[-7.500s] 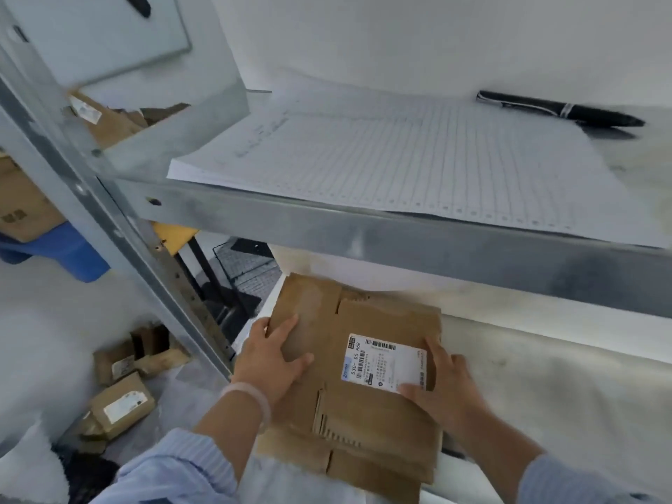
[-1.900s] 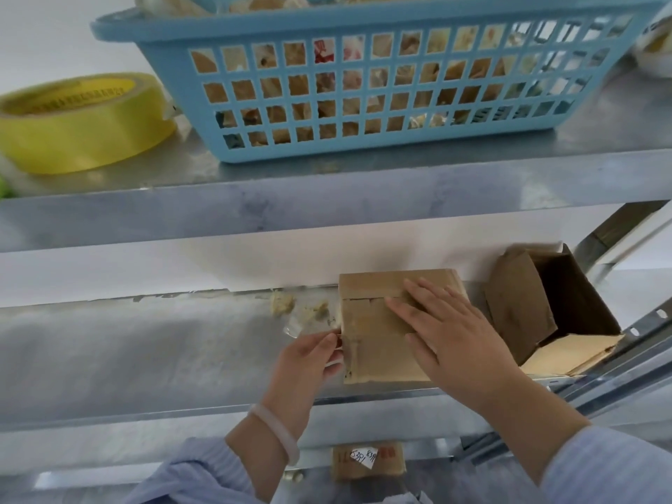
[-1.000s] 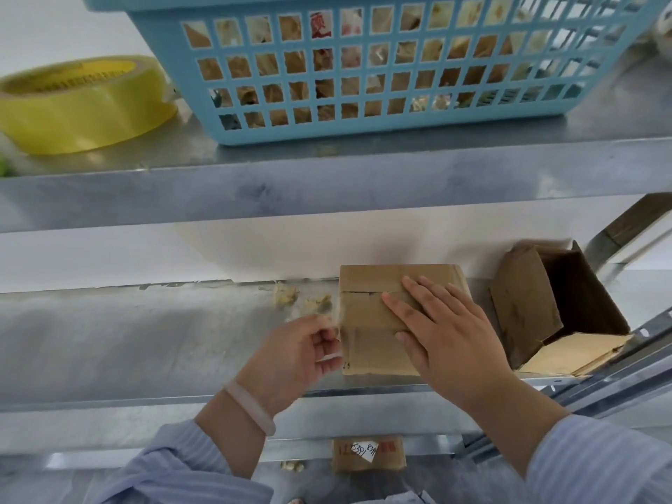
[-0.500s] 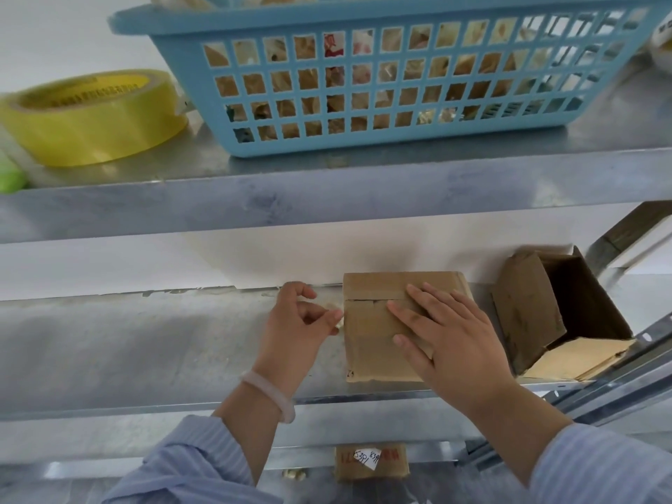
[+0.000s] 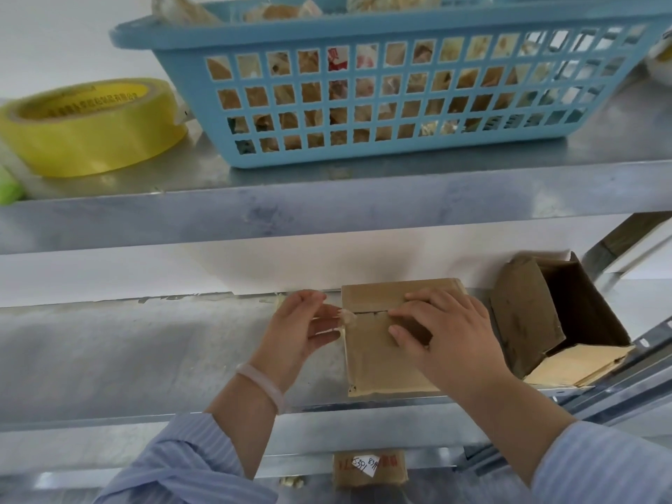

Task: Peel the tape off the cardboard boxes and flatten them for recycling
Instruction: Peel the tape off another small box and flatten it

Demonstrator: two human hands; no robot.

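Left hand (image 5: 302,332): my fingertips pinch the frayed tape (image 5: 345,318) end at the seam.
Right hand (image 5: 447,343): fingers spread flat, pressing the box (image 5: 378,365) top.
Box: on the metal shelf (image 5: 145,358), near its front lip.
Risk: a sideways yank may snap the tape short.

Metal shelf (image 5: 145,358) carries closed box (image 5: 378,361) and open box (image 5: 523,321).

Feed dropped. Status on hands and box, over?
Left hand pinching tape at left edge of box. Right hand pressing on it. Open carton to its right, no obstruction.
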